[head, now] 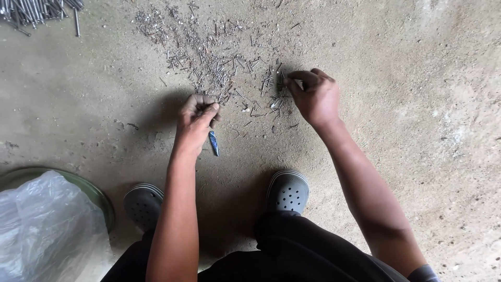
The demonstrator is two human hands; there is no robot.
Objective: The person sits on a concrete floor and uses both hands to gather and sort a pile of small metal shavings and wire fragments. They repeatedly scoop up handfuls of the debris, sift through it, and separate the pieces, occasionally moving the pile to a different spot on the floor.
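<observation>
Small metal nails (209, 62) lie scattered over the concrete floor (407, 104) in front of me. My left hand (197, 117) is closed around a small blue-handled tool (214, 143) whose end sticks out below the fingers, at the near edge of the scatter. My right hand (314, 96) is pinched on a few nails (280, 83) at the right side of the scatter, fingertips pressed together just above the floor. Both forearms reach forward from my crouched body.
A neat heap of longer nails (39, 11) lies at the top left corner. A green round tray (99, 196) with a clear plastic bag (42, 224) in it sits at the lower left. My two grey perforated clogs (288, 190) stand on the floor near me.
</observation>
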